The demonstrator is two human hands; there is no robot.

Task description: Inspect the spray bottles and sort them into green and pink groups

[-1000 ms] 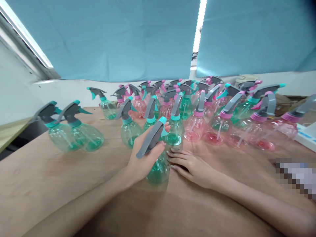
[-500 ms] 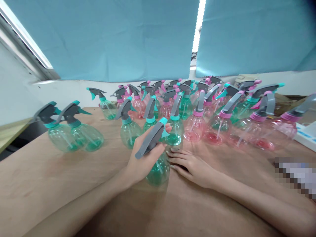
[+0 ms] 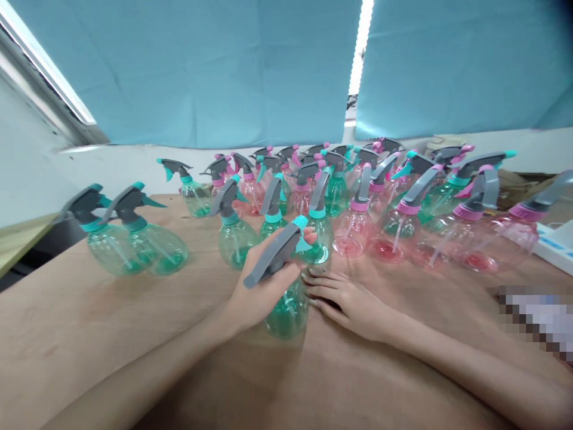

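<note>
A clear green spray bottle (image 3: 287, 313) stands upright in front of me, with a grey head and turquoise nozzle pointing away to the right. My left hand (image 3: 253, 295) wraps round its neck, so the collar is hidden. To the bottle's right, my right hand (image 3: 356, 303) lies low over the table, fingers loosely stretched and their tips at the bottle's side; whether they touch it I cannot tell. Just beyond my hands stand another green spray bottle (image 3: 317, 249) and a pink spray bottle (image 3: 352, 239).
More green and pink spray bottles crowd the back and right of the wooden table (image 3: 197, 322). Two green bottles (image 3: 159, 248) stand together at the left. A blurred-out item (image 3: 537, 316) lies at the right, near a white object (image 3: 555, 245). A blue curtain (image 3: 224, 71) hangs behind.
The head of the spray bottle in my left hand has turned or shifted slightly to the right. My right hand stays in place, and the other bottles have not moved.
</note>
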